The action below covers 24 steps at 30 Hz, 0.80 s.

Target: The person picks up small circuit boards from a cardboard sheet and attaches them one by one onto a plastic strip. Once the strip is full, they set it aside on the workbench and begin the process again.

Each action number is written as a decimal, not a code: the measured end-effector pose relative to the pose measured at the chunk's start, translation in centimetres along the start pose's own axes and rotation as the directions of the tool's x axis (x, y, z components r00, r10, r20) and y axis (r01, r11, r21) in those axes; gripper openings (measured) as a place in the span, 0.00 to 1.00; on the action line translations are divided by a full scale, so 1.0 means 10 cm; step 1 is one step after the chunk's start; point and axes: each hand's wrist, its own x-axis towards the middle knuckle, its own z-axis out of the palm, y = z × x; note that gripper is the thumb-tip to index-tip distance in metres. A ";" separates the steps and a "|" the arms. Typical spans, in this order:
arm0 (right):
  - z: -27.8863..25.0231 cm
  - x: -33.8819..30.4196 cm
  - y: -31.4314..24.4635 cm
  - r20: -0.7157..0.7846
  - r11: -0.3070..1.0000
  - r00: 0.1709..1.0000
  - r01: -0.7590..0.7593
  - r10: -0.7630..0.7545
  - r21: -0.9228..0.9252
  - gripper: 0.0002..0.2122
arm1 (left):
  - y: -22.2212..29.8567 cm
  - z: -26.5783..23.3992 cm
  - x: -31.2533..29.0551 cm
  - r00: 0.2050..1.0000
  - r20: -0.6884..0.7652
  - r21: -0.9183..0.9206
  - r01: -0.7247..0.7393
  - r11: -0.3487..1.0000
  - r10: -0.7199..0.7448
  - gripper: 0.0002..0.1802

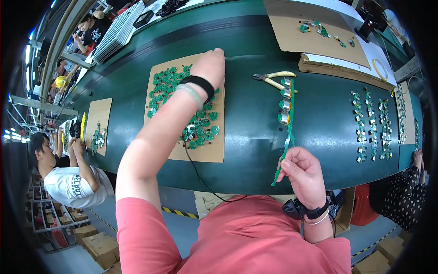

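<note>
My right hand (305, 176) pinches the near end of a long, thin green circuit board strip (288, 141) between thumb and fingers. Toward its far end the strip carries several small boards with silvery metal parts (285, 105). My left hand (209, 67) reaches over the far right corner of a cardboard sheet (214, 153). Its back faces me and its fingers are hidden, so whatever it may hold does not show. Many small round green circuit boards (159, 86) cover the sheet, partly hidden by my left forearm. Cutting pliers (273, 77) with cream handles lie beside the strip's far end.
Several rows of board strips (359, 128) lie on the green bench (255, 155) at the right. A wooden-edged board (342, 71) and cardboard with loose parts (292, 39) stand at the back right. A black cable (200, 176) crosses the near edge. A co-worker (73, 178) works at left.
</note>
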 end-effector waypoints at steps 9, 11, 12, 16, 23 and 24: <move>-0.08 -0.01 0.02 -0.021 1.000 0.999 -0.027 0.026 -0.008 0.04 | 0.24 0.29 0.18 0.975 0.155 0.468 0.068 0.881 -0.157 0.10; -0.08 -0.02 0.02 -0.023 0.999 1.000 -0.021 0.020 -0.033 0.04 | 0.23 0.28 0.20 0.957 0.213 0.524 0.059 0.850 -0.198 0.10; -0.08 -0.02 0.02 -0.024 0.999 1.000 -0.016 0.015 -0.046 0.04 | 0.21 0.27 0.18 0.958 0.213 0.522 0.054 0.851 -0.192 0.10; -0.09 -0.06 0.03 -0.014 0.995 1.000 0.012 -0.013 -0.100 0.03 | 0.14 0.18 0.06 0.979 0.108 0.611 0.072 0.788 -0.173 0.12; -0.06 -0.13 0.09 -0.010 0.989 0.999 0.045 -0.047 -0.143 0.03 | 0.65 -0.45 -0.30 0.976 0.193 -0.285 -0.047 0.957 0.105 0.21; -0.06 -0.14 0.10 -0.007 0.988 0.999 0.051 -0.053 -0.144 0.03 | 0.85 -0.53 -0.45 0.948 0.316 -0.682 0.205 0.702 0.030 0.22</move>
